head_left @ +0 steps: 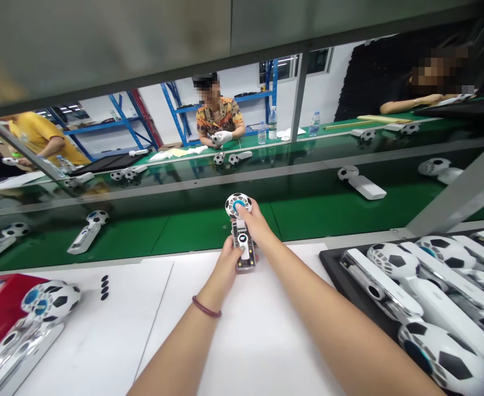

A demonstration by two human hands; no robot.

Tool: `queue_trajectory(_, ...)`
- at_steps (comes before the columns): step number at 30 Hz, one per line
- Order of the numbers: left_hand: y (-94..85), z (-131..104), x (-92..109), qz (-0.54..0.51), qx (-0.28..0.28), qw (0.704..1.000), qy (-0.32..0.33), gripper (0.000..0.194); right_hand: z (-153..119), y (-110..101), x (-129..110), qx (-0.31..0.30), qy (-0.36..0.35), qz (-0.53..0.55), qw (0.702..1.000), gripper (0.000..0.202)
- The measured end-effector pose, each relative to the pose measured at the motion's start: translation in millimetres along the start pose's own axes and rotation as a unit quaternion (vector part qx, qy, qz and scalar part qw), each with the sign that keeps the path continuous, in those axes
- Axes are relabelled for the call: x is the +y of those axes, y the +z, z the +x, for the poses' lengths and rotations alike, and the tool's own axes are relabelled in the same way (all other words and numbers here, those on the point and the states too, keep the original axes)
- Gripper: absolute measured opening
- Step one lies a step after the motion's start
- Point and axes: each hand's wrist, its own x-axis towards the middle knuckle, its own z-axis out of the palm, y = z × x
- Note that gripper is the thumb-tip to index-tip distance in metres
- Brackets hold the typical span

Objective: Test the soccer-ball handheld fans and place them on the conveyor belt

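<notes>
Both hands hold one handheld fan [246, 261] with a football-patterned head, over the far edge of the white worktop. Its clear-fronted handle faces me, and a small round display on it is lit. My left hand [228, 257] is closed round the lower handle, thumb on the front by the white panel. My right hand [256, 223] grips the head from the right, its thumb at the blue centre of the grille. The fingers behind the fan are hidden.
More football-headed fans fill a black tray [328, 269] at right. Other fans [39, 324] lie beside a red bin [3, 308] at left, near several black discs [104, 287]. Ahead runs a green conveyor [308, 220] carrying spaced fans. Metal posts [452, 181] frame it; co-workers sit beyond.
</notes>
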Motion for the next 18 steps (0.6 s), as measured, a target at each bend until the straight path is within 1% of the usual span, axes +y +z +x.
queue_trajectory(3, -0.6, 0.2, -1.1, -0.008, -0.007, 1.000, 0.014, 0.041, -1.6, 0.2, -1.2, 0.002, 0.002, -0.017, 1.000, 0.049)
queue_trajectory(8, -1.0, 0.3, -0.5, -0.024, -0.010, 1.000, 0.005, 0.051, -2.1, -0.1, 2.6, -0.003, 0.006, -0.036, 0.999, 0.048)
queue_trajectory(13, -0.4, -0.5, 1.3, -0.015, -0.010, 1.000, -0.001, 0.044, -1.0, -2.3, 7.7, -0.003, 0.006, -0.049, 0.999, 0.050)
queue_trajectory(18, 0.3, -0.5, 1.7, -0.011, -0.013, 1.000, 0.008, 0.045, 0.4, -4.8, 9.7, -0.012, 0.014, -0.033, 0.999, 0.054)
